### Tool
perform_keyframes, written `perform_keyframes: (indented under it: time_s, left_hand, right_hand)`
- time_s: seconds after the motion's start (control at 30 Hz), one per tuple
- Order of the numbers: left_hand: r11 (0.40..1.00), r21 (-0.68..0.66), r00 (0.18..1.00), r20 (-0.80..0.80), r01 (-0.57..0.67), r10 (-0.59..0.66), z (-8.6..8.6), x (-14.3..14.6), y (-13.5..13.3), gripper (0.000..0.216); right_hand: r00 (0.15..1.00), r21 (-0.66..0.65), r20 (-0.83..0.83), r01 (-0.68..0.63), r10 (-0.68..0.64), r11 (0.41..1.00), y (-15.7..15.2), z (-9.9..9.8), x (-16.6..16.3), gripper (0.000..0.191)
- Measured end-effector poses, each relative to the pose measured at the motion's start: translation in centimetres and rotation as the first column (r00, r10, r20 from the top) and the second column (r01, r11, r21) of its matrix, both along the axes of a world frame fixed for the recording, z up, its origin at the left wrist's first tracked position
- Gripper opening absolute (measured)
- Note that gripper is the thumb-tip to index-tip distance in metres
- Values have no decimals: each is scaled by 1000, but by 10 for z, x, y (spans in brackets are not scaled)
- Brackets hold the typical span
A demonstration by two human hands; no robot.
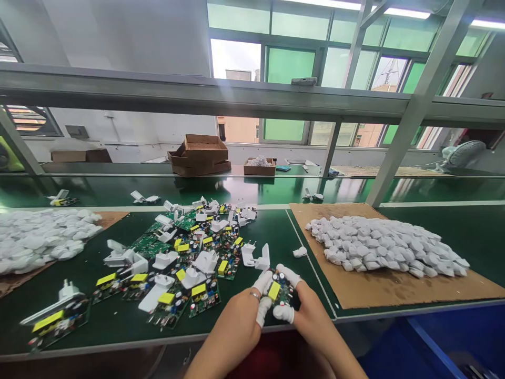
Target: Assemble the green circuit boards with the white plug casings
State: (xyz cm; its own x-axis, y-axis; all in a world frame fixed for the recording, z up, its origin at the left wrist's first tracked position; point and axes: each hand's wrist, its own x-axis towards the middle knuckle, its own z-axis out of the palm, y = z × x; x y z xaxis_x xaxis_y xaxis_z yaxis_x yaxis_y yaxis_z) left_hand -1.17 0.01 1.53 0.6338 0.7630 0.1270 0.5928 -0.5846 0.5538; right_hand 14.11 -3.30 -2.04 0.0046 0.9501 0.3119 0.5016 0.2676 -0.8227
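A small green circuit board [283, 298] with a yellow transformer [273, 290] is gripped between both hands at the front edge of the bench. My left hand [252, 305] pinches its left side; a ring and white finger covers show on that hand. On the right side, my right hand [295, 297] holds the board with white-covered fingertips. Just beyond my fingers lie open white plastic casing parts [262, 258]. To the left spreads a heap of circuit boards [185, 245] with yellow parts, mixed with white plug housings [205, 261].
A pile of small white packets [379, 245] covers cardboard [355, 297] on the right; another white pile [43, 237] lies far left. One loose white piece [300, 252] sits nearby. Behind are a conveyor belt [189, 187], cardboard boxes [203, 152] and a fan [463, 155]. A slanted post [410, 126] rises at right.
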Motion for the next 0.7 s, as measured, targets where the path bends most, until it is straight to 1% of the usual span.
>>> perform_keyframes:
  time_s: [0.07,0.1,0.13,0.17,0.2,0.23,0.27,0.3,0.33,0.37,0.4,0.47,0.53,0.57,0.63,0.7]
  left_hand:
    - [998,26,997,-58,-53,55,-1,2,-7,36]
    - [998,9,998,-22,-64,64,-2,3,-9,36]
    - [997,-42,996,69,-61,64,-4,4,-8,35]
    - [990,-132,976,203,-50,77,-5,4,-6,34]
    - [967,-253,929,349,-30,120,-6,5,-3,35]
    - [925,-380,861,475,13,183,-7,6,1,37]
    - [872,-485,789,561,67,251,-8,7,5,39]
    - [824,-555,732,607,113,309,-8,9,9,40]
    - [797,-589,700,627,138,342,-9,12,11,40]
    - [798,-587,691,633,134,349,-9,14,13,39]
    - [820,-563,698,629,105,343,-9,16,13,37]
    - [869,-494,727,593,-13,348,-10,20,10,34]
    - [883,-452,747,543,-124,383,-12,22,8,33]
    - [881,-449,748,530,-152,399,-13,22,8,33]
    - [873,-468,739,540,-134,403,-14,21,9,34]
    - [866,-498,713,593,-41,374,-14,18,12,35]
  right_hand:
    - [999,10,34,4,-4,1000,0,0,-1,53]
    - [999,19,48,7,-8,1000,0,0,-2,53]
    - [998,29,61,12,-14,1000,0,0,-2,53]
    - [997,40,73,20,-23,999,0,0,-3,53]
    - [995,52,88,31,-36,998,0,0,-4,53]
    - [993,67,106,43,-50,997,1,-1,-5,53]
    - [990,82,125,57,-67,995,1,-2,-6,54]
    - [986,100,146,69,-84,993,1,-2,-7,54]
    - [981,119,169,79,-99,990,1,-3,-7,54]
    - [975,137,191,85,-110,987,1,-3,-7,53]
    - [970,152,214,82,-114,985,1,-3,-7,53]
    - [958,166,268,58,-101,984,0,-2,-7,52]
    - [943,170,322,32,-86,985,0,-1,-7,52]
    - [936,171,343,24,-82,985,0,-1,-7,52]
    - [930,171,358,26,-87,985,1,-1,-8,52]
    - [936,168,340,38,-94,985,1,-2,-8,52]
